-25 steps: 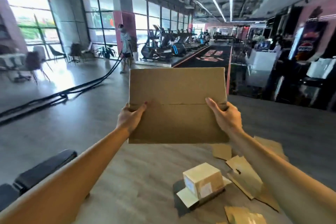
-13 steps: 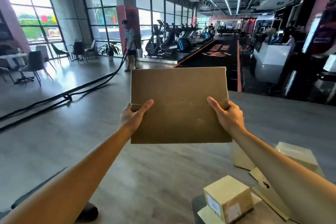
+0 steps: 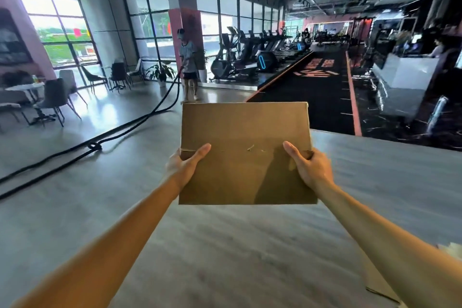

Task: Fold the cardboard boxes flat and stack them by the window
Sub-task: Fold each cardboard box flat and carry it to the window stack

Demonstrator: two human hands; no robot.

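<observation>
A flat, matte brown cardboard box (image 3: 246, 152) is gripped at its side edges by the left hand (image 3: 183, 165) and right hand (image 3: 310, 167).

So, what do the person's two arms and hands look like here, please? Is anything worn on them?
Both arms are bare from the frame's bottom edge to the fingers: no sleeves, gloves, watch or bracelet show. The left hand and the right hand show no rings on the visible fingers. The nails look short and unpainted, though the picture is slightly blurred.

Grey floor (image 3: 75, 207), tall windows (image 3: 60, 30), treadmills (image 3: 240, 57)
</observation>
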